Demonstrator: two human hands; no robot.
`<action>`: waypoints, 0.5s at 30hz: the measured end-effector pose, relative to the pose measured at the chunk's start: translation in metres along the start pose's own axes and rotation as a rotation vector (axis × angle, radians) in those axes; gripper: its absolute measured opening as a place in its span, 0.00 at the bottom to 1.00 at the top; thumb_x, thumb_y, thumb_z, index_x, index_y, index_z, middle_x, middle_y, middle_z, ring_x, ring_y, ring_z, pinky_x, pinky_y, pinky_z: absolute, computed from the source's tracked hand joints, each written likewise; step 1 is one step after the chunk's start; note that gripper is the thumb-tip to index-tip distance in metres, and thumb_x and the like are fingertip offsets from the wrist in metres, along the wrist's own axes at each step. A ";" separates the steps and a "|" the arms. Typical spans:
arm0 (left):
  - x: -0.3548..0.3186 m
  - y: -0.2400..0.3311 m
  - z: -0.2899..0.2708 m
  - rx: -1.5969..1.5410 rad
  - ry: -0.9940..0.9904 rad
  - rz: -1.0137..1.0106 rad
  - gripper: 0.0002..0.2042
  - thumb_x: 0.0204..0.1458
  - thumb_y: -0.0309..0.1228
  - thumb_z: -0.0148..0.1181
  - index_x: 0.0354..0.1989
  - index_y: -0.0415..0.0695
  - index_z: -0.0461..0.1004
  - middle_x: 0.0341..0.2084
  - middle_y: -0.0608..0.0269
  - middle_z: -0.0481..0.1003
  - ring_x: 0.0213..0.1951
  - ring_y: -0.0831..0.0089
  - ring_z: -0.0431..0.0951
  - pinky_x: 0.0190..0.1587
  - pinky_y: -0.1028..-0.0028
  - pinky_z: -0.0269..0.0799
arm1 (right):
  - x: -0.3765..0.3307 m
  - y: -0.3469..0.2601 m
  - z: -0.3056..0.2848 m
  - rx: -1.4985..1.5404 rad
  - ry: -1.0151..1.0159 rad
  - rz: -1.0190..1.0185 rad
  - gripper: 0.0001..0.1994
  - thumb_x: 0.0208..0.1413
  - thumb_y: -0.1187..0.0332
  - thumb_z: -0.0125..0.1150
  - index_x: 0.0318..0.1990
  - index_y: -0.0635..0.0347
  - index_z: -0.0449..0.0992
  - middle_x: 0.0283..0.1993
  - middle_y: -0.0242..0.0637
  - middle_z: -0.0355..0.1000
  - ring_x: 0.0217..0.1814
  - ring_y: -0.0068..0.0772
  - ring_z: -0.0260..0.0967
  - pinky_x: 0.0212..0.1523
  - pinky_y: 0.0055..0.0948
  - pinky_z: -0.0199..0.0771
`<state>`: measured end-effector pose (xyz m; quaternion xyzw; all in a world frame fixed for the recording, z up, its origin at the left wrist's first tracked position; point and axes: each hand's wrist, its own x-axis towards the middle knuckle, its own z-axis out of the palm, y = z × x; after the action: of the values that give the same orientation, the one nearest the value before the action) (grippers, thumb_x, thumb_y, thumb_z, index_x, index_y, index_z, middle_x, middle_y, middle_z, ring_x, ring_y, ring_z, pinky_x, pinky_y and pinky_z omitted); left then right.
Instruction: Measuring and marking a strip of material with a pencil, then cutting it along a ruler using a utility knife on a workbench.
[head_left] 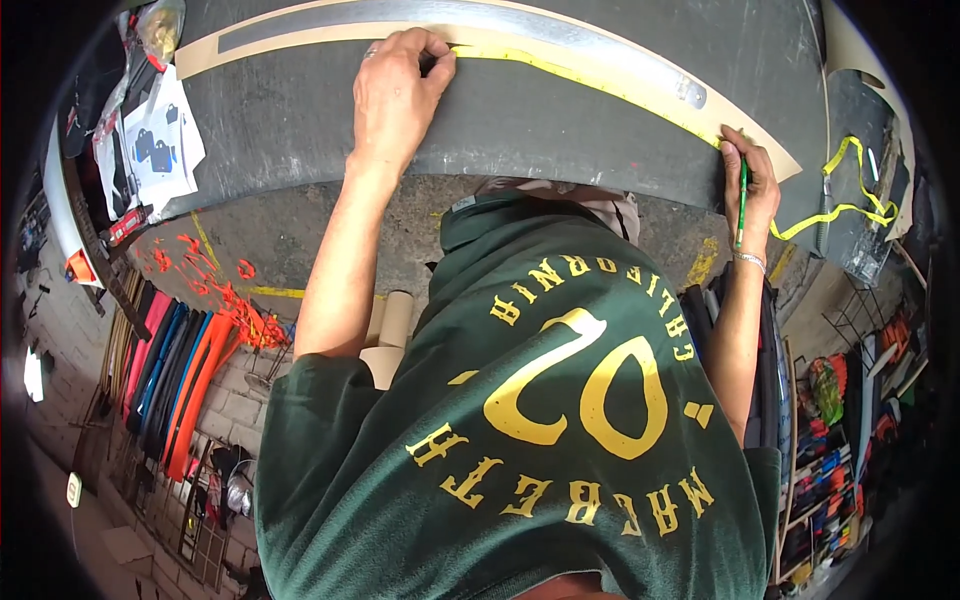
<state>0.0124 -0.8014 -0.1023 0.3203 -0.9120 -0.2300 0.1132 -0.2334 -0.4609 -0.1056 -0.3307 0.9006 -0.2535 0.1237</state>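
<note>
We're apparently measuring the tan strip's near edge: our left hand pinches the tape measure, our curled right hand a green pencil. Marking needs taut tape.

This is a workshop: a measuring tape lies on the tabletop, coloured rolls stand apart from it.

Hands on yellow tape, green pencil held

Tape measure yellow; pencil green; paper strip tan; ruler silver-grey; tabletop dark grey, pale scuffs; T-shirt dark green, yellow print; rolls pink, blue, black, orange; floor grey, yellow lines.
</note>
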 end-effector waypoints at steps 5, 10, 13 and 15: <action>0.004 -0.004 -0.017 -0.230 -0.095 -0.250 0.09 0.57 0.33 0.67 0.43 0.43 0.83 0.32 0.58 0.84 0.35 0.69 0.85 0.42 0.67 0.79 | -0.002 0.001 0.000 0.060 -0.019 0.041 0.11 0.67 0.65 0.63 0.52 0.53 0.84 0.51 0.39 0.81 0.61 0.34 0.76 0.62 0.30 0.71; 0.014 -0.020 -0.027 -0.095 -0.158 -0.150 0.10 0.59 0.35 0.64 0.45 0.46 0.83 0.35 0.56 0.84 0.38 0.63 0.86 0.44 0.66 0.79 | -0.004 0.001 -0.001 0.059 -0.009 0.034 0.11 0.65 0.67 0.65 0.52 0.55 0.84 0.50 0.39 0.81 0.60 0.32 0.76 0.61 0.29 0.71; 0.020 -0.018 -0.029 -0.081 -0.196 -0.157 0.11 0.58 0.35 0.64 0.46 0.46 0.83 0.36 0.55 0.84 0.40 0.60 0.86 0.45 0.65 0.79 | -0.005 0.002 -0.001 0.063 0.010 0.014 0.11 0.64 0.67 0.66 0.52 0.55 0.84 0.49 0.38 0.81 0.59 0.32 0.76 0.60 0.29 0.71; 0.021 -0.021 -0.028 -0.076 -0.207 -0.162 0.12 0.59 0.38 0.65 0.47 0.47 0.83 0.37 0.57 0.85 0.41 0.65 0.86 0.46 0.69 0.78 | -0.006 0.003 -0.002 0.053 0.009 0.015 0.11 0.64 0.67 0.66 0.52 0.55 0.84 0.48 0.38 0.80 0.58 0.32 0.76 0.60 0.29 0.72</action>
<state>0.0176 -0.8394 -0.0870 0.3629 -0.8806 -0.3045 0.0115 -0.2312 -0.4549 -0.1052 -0.3193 0.8967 -0.2776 0.1302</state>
